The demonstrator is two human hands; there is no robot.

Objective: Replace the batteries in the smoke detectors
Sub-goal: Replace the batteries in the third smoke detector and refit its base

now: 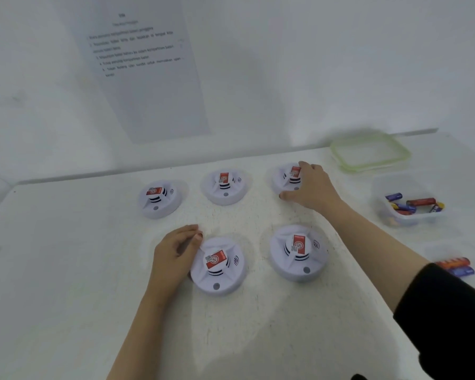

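Note:
Several white round smoke detectors with red labels lie on the white table [66, 270]. My left hand [173, 256] grips the left edge of the near-left detector [220, 270], fingers curled round its rim. My right hand [310, 187] grips the far-right detector [287, 176], fingers over its top and thumb at its front edge. The near-right detector [298, 252], far-middle detector [225, 186] and far-left detector [159, 197] lie untouched. A clear tub [379, 187] at the right holds several batteries [414, 204].
A clear lid with a green rim [368, 152] lies at the back right. Two batteries [457, 266] lie in a second clear tub at the right edge, beside my dark sleeve. A printed instruction sheet [140, 64] hangs on the white wall behind the table.

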